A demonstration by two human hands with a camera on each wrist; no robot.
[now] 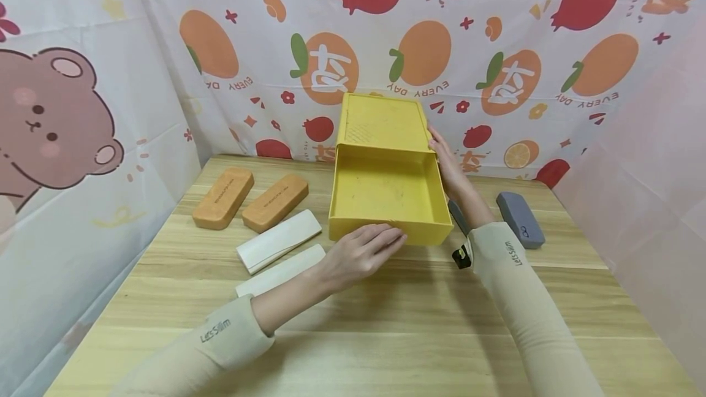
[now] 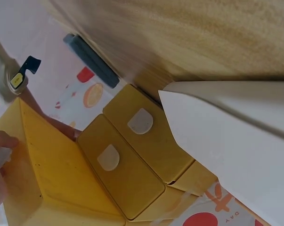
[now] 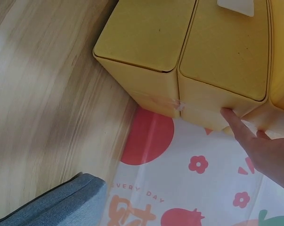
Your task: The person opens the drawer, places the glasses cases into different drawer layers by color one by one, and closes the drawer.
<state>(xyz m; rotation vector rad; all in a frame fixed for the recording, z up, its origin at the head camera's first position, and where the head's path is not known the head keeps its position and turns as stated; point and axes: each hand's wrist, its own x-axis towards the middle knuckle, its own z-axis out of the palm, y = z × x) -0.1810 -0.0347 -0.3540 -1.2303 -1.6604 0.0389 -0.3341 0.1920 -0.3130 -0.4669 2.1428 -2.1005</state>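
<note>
A yellow drawer box [image 1: 386, 120] stands near the back of the table, its top drawer [image 1: 388, 192] pulled well out, with a bare inside. My left hand [image 1: 366, 253] is at that drawer's front panel, gripping it near the rim. Against the box's right side rests my right hand [image 1: 449, 167], fingers extended; in the right wrist view a fingertip [image 3: 228, 113] touches the side wall. Below the top drawer, the left wrist view shows a middle drawer [image 2: 127, 183] and a bottom drawer [image 2: 163, 150], both pushed in, each with a pale half-round finger hole.
Left of the box lie two orange cases [image 1: 223, 198] [image 1: 276, 202] and two white glasses cases [image 1: 280, 241] [image 1: 282, 271]. A grey-blue glasses case [image 1: 520, 219] lies at the right. Another dark case [image 1: 459, 216] is partly hidden by my right forearm. A printed cloth [image 1: 375, 60] hangs behind the table.
</note>
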